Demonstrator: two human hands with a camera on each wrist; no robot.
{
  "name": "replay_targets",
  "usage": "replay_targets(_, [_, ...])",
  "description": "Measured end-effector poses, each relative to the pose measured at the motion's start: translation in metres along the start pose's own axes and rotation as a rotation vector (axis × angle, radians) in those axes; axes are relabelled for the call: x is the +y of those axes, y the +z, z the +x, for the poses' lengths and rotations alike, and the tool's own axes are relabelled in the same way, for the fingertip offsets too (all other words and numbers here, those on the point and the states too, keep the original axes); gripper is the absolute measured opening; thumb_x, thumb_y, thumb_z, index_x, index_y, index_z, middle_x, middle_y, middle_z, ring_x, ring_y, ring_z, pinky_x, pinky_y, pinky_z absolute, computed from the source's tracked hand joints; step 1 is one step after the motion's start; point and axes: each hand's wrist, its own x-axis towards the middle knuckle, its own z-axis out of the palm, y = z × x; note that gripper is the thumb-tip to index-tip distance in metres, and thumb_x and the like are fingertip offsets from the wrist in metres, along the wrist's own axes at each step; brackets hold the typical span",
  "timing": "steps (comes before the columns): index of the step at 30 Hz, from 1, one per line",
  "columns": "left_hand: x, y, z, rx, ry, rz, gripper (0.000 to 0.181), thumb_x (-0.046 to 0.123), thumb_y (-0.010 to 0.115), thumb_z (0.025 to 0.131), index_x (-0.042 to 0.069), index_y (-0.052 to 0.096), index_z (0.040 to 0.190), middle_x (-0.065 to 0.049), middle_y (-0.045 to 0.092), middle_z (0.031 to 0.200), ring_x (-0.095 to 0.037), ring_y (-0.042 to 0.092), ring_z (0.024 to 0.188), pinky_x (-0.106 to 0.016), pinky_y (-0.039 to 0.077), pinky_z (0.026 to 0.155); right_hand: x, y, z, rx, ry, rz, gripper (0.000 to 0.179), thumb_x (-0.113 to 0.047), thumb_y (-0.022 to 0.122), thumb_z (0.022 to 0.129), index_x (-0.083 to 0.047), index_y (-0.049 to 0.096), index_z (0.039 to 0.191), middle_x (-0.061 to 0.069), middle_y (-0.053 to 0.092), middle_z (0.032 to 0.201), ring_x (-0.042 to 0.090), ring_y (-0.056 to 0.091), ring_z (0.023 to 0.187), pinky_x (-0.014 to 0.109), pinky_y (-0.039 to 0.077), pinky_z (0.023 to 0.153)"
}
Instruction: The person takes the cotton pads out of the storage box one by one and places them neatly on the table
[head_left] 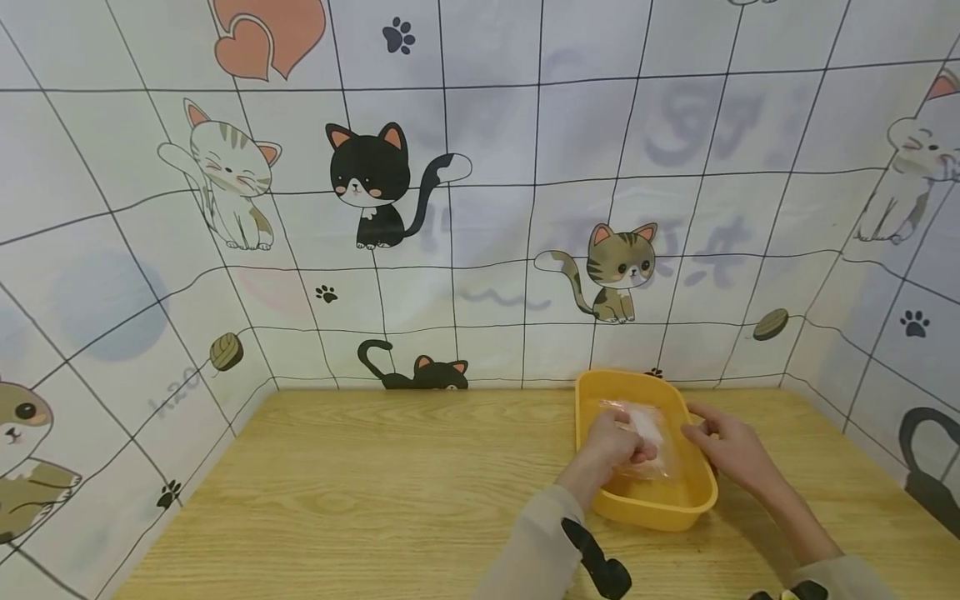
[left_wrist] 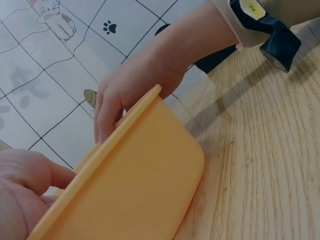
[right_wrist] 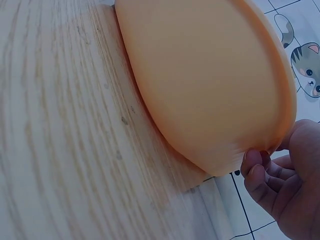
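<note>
A yellow plastic basin (head_left: pixel 654 513) stands on the wooden table, toward its right side. Inside it lies a clear plastic packet (head_left: pixel 651 423) with something whitish in it. My left hand (head_left: pixel 617 440) reaches into the basin and holds the packet with curled fingers, covering its left part. In the left wrist view the basin's wall (left_wrist: pixel 145 175) hides the packet and the tips of that hand's fingers. My right hand (head_left: pixel 731 447) pinches the basin's right rim, thumb on one side and curled fingers on the other, as the right wrist view of this hand (right_wrist: pixel 285 180) shows.
The wooden table (head_left: pixel 375 475) extends to the left of the basin. Behind and beside it hangs a white gridded sheet (head_left: pixel 495 225) printed with cats and paw prints; the basin's far end is close to it. A dark strap (head_left: pixel 596 558) is on the left sleeve.
</note>
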Motion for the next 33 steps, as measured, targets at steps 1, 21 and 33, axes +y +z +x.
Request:
replay_targets(1, [0.000,0.000,0.000,-0.001,0.003,-0.010,0.037,-0.012,0.069,0.085,0.005,0.059,0.116,-0.008,0.065,0.066,-0.014,0.055,0.054,-0.022,0.049,0.054,0.000,0.000,0.000,0.002,-0.004,-0.002,0.053,-0.018,0.058,0.103,0.017,0.043,0.140,0.005,0.056,0.075,0.013,0.050,0.050,0.027,0.043,0.045])
replay_targets(21, [0.007,-0.009,-0.001,-0.013,0.084,-0.139,0.033,-0.008,0.067,0.091,0.006,0.058,0.120,-0.009,0.067,0.074,-0.016,0.066,0.063,-0.028,0.060,0.065,0.001,0.001,-0.001,-0.008,0.015,-0.033,0.053,-0.019,0.057,0.104,0.016,0.042,0.141,0.005,0.056,0.079,0.011,0.049,0.052,0.026,0.043,0.047])
replay_targets(33, [0.010,-0.014,-0.003,-0.046,0.153,-0.153,0.031,-0.010,0.065,0.091,0.007,0.058,0.117,-0.010,0.067,0.072,-0.016,0.066,0.061,-0.027,0.059,0.061,0.000,0.001,0.000,-0.006,0.014,-0.040,0.052,-0.020,0.056,0.104,0.016,0.043,0.140,0.004,0.056,0.078,0.011,0.049,0.051,0.026,0.042,0.046])
